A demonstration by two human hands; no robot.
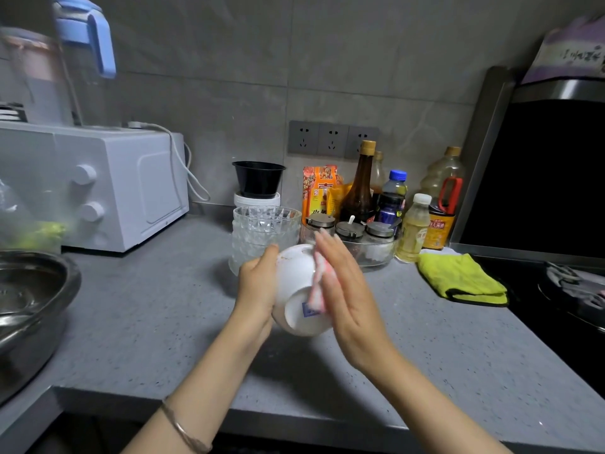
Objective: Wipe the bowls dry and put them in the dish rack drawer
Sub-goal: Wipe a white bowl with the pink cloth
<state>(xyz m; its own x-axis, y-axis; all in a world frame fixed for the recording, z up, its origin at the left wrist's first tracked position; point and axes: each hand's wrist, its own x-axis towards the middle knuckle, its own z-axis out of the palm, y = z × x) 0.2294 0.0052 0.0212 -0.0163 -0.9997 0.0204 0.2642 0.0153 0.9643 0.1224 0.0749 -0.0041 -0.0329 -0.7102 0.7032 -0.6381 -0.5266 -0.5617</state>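
Closest to the camera, above the front part of the grey speckled stone counter (147, 322), the work is at the wiping step. The left hand (257, 283) grips a small round white ceramic bowl (296, 273) in the air, with fingers curled round its side and the thumb at the rim. The bowl is tipped so that its foot faces the camera. The right hand (343, 290) lies flat with straight fingers and presses a folded pink and white cloth (318, 285) on the outer wall of the bowl. I judge that this bowl is in the middle of drying, not finished. Just behind the hands a stack of clear cut-glass bowls (262, 234) stands on the counter. Whether they are wet or dry I cannot tell, so they may also wait for the cloth. Farther back a black plastic bowl (258, 180) sits on a white tub (257, 200) near the wall. The dish rack drawer is not in view and no bowl is seen put away, so most of the task seems left: finish wiping, then carry each bowl to the drawer.
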